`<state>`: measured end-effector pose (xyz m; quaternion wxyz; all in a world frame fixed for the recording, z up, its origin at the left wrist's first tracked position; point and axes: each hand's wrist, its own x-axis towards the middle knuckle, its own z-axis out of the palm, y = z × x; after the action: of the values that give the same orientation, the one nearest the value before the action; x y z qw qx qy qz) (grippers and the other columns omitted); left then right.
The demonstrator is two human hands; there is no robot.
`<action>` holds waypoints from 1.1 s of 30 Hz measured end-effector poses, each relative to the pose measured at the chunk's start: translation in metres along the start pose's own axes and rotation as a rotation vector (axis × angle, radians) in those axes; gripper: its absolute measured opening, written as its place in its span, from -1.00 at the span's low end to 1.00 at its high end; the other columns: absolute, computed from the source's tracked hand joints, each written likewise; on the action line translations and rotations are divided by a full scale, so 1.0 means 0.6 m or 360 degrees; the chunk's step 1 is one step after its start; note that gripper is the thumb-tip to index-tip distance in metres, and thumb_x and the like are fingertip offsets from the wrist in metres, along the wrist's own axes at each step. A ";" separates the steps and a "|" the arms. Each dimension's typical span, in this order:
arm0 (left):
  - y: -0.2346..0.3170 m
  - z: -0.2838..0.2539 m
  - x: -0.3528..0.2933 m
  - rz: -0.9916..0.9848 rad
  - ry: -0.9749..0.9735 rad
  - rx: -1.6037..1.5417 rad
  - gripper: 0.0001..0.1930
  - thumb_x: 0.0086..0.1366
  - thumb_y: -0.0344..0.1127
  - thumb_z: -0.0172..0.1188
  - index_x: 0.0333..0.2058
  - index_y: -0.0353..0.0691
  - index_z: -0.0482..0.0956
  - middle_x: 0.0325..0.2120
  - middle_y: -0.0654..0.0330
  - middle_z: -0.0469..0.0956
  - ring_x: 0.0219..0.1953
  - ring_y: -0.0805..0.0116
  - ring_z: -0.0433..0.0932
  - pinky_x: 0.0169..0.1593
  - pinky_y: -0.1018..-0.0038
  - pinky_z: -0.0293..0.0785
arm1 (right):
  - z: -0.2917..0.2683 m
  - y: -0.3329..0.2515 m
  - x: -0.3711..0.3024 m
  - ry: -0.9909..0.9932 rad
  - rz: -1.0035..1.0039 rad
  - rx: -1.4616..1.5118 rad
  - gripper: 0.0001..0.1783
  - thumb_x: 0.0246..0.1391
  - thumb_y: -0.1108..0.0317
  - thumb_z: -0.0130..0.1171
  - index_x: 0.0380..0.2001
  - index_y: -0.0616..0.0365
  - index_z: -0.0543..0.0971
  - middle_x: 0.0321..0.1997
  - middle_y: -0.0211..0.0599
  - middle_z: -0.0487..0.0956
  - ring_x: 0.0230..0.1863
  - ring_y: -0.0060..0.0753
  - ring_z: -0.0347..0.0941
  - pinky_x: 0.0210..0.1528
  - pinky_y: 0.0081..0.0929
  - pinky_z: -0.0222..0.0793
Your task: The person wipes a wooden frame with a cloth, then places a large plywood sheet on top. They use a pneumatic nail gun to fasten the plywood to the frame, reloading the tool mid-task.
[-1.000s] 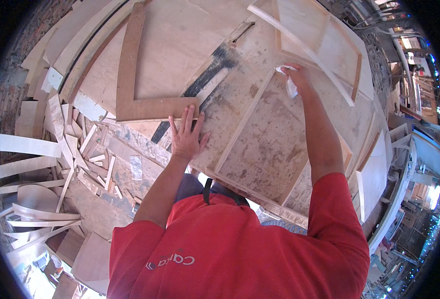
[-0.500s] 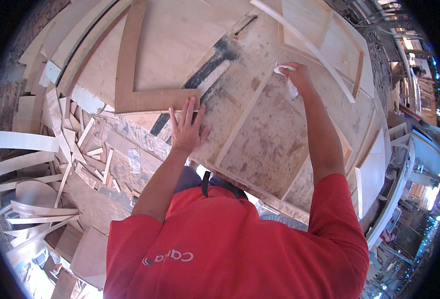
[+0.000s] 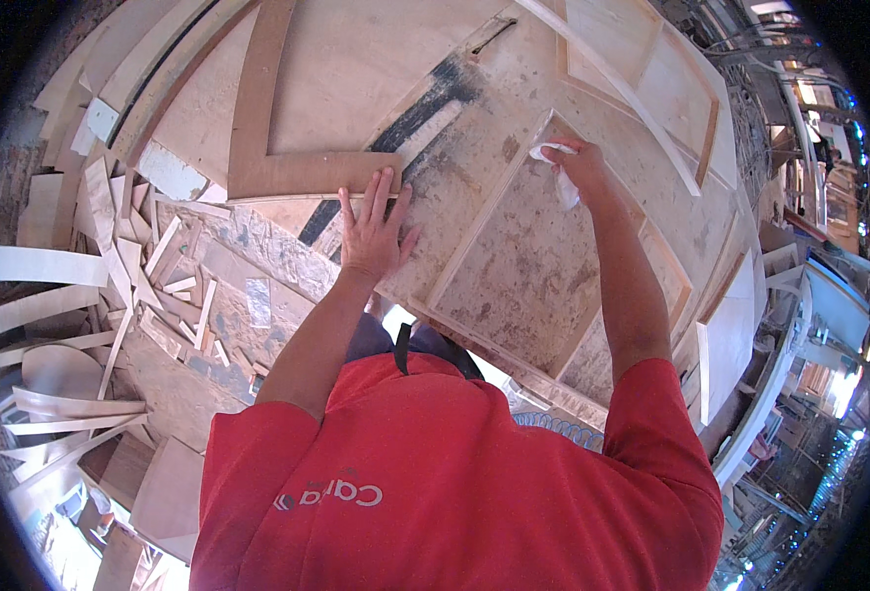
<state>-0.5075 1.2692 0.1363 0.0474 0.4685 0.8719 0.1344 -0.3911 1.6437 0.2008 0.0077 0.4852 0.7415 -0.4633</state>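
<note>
My left hand (image 3: 374, 234) lies flat with fingers spread. Its fingertips touch the end of a brown L-shaped wooden piece (image 3: 312, 175), and the palm rests toward the worktable (image 3: 417, 268). Farther right, my right hand (image 3: 584, 169) is closed on a crumpled white cloth (image 3: 566, 185), soft and thin, part of it hanging below the fingers. The cloth is near the far corner of a frame of thin wooden strips (image 3: 492, 215) lying on the stained tabletop. Some of my right fingers are hidden behind the hand.
A long pale curved strip (image 3: 624, 91) crosses the far right of the table, over another light wooden frame (image 3: 706, 108). Dark smears (image 3: 420, 118) mark the tabletop. Wood offcuts (image 3: 193, 295) lie heaped at the left, beside several curved pale strips (image 3: 41, 264). A panel (image 3: 725, 340) leans at the right.
My right hand has moved nearer to me with the cloth, uncovering the frame's far corner. My left hand stays by the L-shaped piece. The view has shifted slightly.
</note>
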 end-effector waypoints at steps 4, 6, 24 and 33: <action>0.002 -0.004 0.000 -0.0002 0.0015 0.0018 -0.29 0.35 0.18 0.10 0.39 0.03 0.26 0.50 0.06 -0.05 0.54 0.12 -0.07 0.46 -0.35 -0.30 | 0.012 -0.002 -0.033 -0.0064 -0.0040 0.0066 -0.66 0.09 0.31 0.46 -0.06 0.17 0.71 -0.54 -0.45 0.52 -0.57 -0.59 0.37 -0.52 -0.48 0.24; 0.003 -0.004 0.000 -0.0012 -0.0014 0.0030 -0.30 0.37 0.18 0.06 0.39 0.04 0.25 0.51 0.08 -0.07 0.54 0.13 -0.08 0.46 -0.35 -0.31 | 0.021 0.003 -0.046 -0.0094 -0.0061 0.0099 -0.65 0.09 0.31 0.46 -0.07 0.18 0.71 -0.54 -0.46 0.52 -0.58 -0.59 0.37 -0.52 -0.49 0.23; -0.002 -0.001 -0.006 0.0023 0.0030 -0.0024 -0.31 0.39 0.18 0.03 0.40 0.04 0.25 0.52 0.06 -0.09 0.55 0.13 -0.10 0.46 -0.34 -0.31 | 0.098 0.019 -0.197 -0.0128 -0.0035 0.0028 -0.70 0.04 0.29 0.45 -0.17 0.20 0.74 -0.44 -0.35 0.64 -0.49 -0.51 0.49 -0.38 -0.42 0.41; -0.003 -0.003 -0.008 0.0034 0.0035 0.0003 -0.33 0.41 0.20 -0.02 0.39 0.03 0.28 0.52 0.05 -0.08 0.55 0.17 -0.10 0.47 -0.31 -0.34 | 0.145 0.036 -0.266 -0.0250 -0.0096 0.0014 -0.70 0.03 0.29 0.45 -0.16 0.17 0.74 -0.46 -0.33 0.65 -0.46 -0.50 0.52 -0.33 -0.40 0.45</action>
<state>-0.5069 1.2639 0.1375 0.0359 0.4762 0.8675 0.1393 -0.3290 1.4718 0.2100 0.0497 0.4248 0.7510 -0.5031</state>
